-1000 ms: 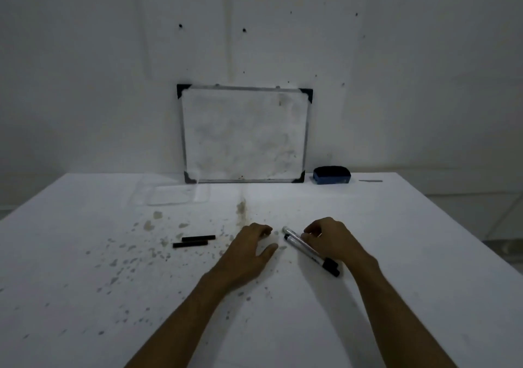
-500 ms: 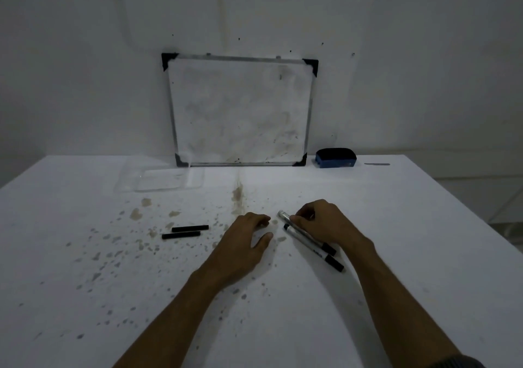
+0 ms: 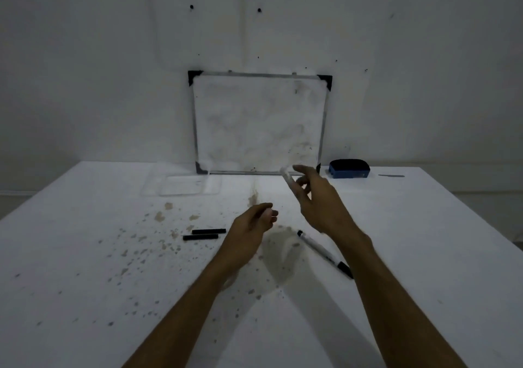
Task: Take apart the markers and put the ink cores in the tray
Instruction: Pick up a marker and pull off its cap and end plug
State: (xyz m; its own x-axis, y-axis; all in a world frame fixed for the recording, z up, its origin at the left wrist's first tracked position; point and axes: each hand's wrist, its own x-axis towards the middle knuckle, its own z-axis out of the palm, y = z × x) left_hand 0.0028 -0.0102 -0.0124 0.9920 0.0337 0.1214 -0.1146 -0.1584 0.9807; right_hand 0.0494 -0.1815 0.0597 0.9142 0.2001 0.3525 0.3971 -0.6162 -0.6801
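Two black ink cores lie between tray and marker.

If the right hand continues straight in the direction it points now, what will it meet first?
Probably the whiteboard leaning on the wall: the right hand, holding a marker barrel, points up and away toward its lower right part. Depth is unclear.

Blue eraser, black cores, brown-speckled white table.

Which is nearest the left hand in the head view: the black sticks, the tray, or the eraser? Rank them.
From the left hand:
1. Black sticks, just to its left on the table.
2. Tray, farther back and left.
3. Eraser, far back right by the whiteboard.
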